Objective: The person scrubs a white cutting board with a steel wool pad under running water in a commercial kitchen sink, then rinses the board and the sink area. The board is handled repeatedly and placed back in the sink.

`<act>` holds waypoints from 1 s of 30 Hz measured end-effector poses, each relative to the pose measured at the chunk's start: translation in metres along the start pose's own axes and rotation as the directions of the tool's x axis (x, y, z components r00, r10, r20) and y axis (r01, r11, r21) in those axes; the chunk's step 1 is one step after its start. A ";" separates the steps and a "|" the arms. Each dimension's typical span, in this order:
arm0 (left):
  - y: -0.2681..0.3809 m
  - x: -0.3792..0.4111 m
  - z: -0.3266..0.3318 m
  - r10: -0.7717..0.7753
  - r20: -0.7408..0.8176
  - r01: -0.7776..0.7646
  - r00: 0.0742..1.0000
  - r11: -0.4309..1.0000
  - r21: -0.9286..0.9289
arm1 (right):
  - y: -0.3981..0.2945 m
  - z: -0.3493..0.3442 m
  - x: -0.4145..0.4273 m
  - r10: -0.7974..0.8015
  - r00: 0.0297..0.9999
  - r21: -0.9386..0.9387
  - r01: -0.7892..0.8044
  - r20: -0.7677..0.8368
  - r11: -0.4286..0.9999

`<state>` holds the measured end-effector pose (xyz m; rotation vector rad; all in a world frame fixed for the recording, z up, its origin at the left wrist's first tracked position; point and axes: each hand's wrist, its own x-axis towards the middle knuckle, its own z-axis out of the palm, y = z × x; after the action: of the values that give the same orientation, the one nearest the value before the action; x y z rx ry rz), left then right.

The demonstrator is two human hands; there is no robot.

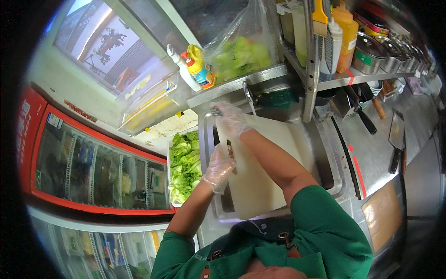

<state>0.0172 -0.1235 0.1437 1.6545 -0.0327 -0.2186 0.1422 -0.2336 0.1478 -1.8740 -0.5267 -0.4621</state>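
A large white cutting board (258, 178) lies tilted over the stainless steel sink (329, 164). My left hand (219, 167), in a clear plastic glove, grips its edge at the handle slot. Farther up that edge is my right hand (232, 120), gloved too, with its fingers closed around what looks like a steel wool scrubber (216, 111). A thin stream of water runs from the faucet (247, 91) just beyond the board. Part of the sink basin is hidden under the board.
Left of the sink stands a white tub of lettuce (184, 164). Behind are a spray bottle (183, 68), a yellow bottle (198, 69) and bagged lettuce (244, 54). A steel shelf post (310, 69) rises at the right; cleavers (396, 139) lie on the counter.
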 end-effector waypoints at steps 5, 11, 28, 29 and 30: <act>-0.019 0.002 -0.011 -0.081 0.011 0.082 0.997 0.976 -0.201 | 0.105 -0.040 -0.070 0.403 0.913 -0.166 -0.408 -0.062 0.898; 0.004 0.002 -0.029 0.004 0.141 -0.051 0.990 0.942 0.330 | 0.102 -0.044 -0.055 0.479 0.876 -0.079 -0.482 -0.050 0.873; 0.020 0.040 -0.006 -0.108 -0.083 0.083 0.991 0.962 -0.261 | -0.002 -0.001 -0.070 0.216 0.976 0.153 -0.215 0.008 0.965; 0.013 0.048 -0.012 -0.159 -0.071 0.136 0.985 0.957 -0.255 | 0.006 -0.002 -0.056 0.366 0.930 0.197 -0.365 0.032 0.910; 0.015 0.053 -0.002 -0.165 -0.044 0.146 0.985 0.948 -0.283 | 0.022 -0.002 -0.054 0.377 0.925 0.283 -0.373 0.042 0.884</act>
<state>0.0713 -0.1307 0.1526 1.3813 0.1738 -0.2748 0.1100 -0.2498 0.1022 -1.6371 -0.1955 -0.1305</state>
